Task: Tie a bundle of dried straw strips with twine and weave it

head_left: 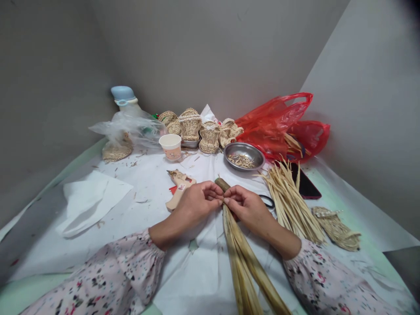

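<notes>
My left hand (197,204) and my right hand (246,208) meet at the middle of the table, and their fingertips pinch a bundle of long dried leaf strips (242,262) around a short wooden stick (222,184). The stick's tip pokes out beyond my fingers, and the strips hang down towards me. Just left of my left hand lies a beige hot glue gun (180,188). Black scissor handles (267,201) show beside my right hand, partly hidden under it. Further right lies a pile of loose dried strips (290,203).
A steel bowl (244,156) of scraps, a paper cup (170,146) and several woven straw shoes (209,138) stand at the back. A red plastic bag (278,124), a phone (305,181), a woven sole (336,228) and a white tissue (92,203) lie around on white paper.
</notes>
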`<state>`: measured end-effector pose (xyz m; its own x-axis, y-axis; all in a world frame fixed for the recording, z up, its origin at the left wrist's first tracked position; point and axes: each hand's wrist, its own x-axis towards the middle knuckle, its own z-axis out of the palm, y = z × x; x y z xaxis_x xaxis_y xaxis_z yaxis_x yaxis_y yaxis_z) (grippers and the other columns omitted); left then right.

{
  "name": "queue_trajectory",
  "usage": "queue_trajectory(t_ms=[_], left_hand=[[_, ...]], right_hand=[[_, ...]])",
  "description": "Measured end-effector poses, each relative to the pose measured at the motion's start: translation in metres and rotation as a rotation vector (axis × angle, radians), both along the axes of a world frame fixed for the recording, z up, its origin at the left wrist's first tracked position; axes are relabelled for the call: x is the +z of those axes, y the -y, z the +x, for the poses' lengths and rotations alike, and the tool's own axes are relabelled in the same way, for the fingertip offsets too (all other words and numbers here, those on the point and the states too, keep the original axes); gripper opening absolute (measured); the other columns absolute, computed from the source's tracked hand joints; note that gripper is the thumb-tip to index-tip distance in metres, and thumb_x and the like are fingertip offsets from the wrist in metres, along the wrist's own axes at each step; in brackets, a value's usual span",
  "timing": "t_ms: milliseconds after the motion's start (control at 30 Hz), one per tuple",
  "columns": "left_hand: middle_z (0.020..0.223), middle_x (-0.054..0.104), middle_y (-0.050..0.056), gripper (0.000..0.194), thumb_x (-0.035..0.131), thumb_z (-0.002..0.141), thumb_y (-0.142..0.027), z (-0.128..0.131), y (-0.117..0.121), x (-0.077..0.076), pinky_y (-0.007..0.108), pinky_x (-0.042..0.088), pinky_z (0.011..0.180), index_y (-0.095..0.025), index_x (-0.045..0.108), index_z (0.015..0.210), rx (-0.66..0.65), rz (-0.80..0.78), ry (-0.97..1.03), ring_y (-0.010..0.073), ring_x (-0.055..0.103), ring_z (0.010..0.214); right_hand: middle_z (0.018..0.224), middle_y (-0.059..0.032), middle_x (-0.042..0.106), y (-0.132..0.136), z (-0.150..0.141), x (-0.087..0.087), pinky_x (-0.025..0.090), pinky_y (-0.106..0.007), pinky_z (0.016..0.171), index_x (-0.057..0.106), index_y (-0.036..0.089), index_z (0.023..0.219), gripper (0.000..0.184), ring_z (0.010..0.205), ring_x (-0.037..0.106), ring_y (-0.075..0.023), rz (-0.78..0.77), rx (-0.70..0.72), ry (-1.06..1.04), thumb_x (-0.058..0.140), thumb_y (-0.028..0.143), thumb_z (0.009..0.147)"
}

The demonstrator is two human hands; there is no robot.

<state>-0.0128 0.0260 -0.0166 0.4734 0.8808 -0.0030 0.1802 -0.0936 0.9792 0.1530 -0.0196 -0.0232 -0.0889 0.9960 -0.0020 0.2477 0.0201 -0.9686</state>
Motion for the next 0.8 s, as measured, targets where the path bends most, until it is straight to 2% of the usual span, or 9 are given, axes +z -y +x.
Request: queue_trajectory(t_ms=[500, 800], left_hand=[[0.080, 0.071, 0.003, 0.015, 0.066, 0.069, -0.015, -0.0016, 0.0002, -0.0033, 0.028, 0.053, 0.071, -0.017, 0.063, 0.083, 0.005, 0.034, -0.030, 0.0155, 0.067, 0.075], [0.079, 0.071, 0.003, 0.014, 0.067, 0.069, -0.018, -0.0012, -0.0004, -0.0028, 0.027, 0.053, 0.069, -0.017, 0.063, 0.083, 0.013, 0.030, -0.040, 0.0148, 0.067, 0.072]], right_hand=[[0.066, 0.0015, 0.059, 0.0003, 0.0008, -0.0010, 0.039, -0.022, 0.049, 0.059, 0.019, 0.088, 0.009, 0.053, 0.052, -0.0112, 0.019, 0.007, 0.016, 0.056, 0.027, 0.084], [0.075, -0.0011, 0.064, -0.0006, 0.0009, -0.0014, 0.043, -0.023, 0.057, 0.060, 0.019, 0.088, 0.008, 0.064, 0.059, -0.0137, 0.062, -0.005, 0.050, 0.057, 0.026, 0.083]])
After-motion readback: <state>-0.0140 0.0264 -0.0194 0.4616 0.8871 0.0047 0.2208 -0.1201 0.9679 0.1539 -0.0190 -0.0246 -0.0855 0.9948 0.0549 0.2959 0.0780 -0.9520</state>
